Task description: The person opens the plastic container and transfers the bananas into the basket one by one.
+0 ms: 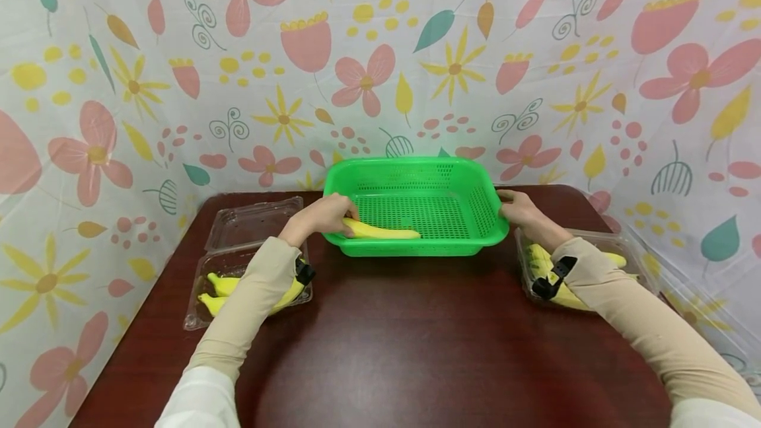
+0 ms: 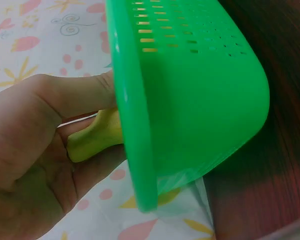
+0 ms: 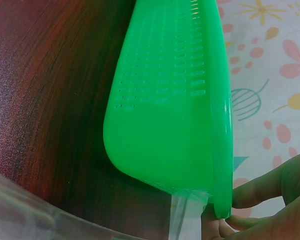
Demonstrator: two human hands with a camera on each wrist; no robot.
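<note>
My left hand (image 1: 326,214) reaches over the left front corner of a green plastic basket (image 1: 416,247) and holds a yellow banana (image 1: 386,233) by its left end. The banana lies along the inside of the basket's front wall. In the left wrist view, the banana's stem end (image 2: 87,142) sits between thumb and fingers, just past the rim. At the basket's right end, my right hand (image 1: 523,210) grips the rim, with the thumb on one side and fingertips below, as the right wrist view shows. The basket is upright on the table.
A clear plastic clamshell (image 1: 255,226) stands open at the left, with bananas (image 1: 224,284) inside, partly behind my left forearm. Another clear container (image 1: 633,249) at the right holds yellow produce (image 1: 571,299), partly covered by my right forearm. A flowered curtain (image 1: 380,71) hangs behind the dark table (image 1: 404,335).
</note>
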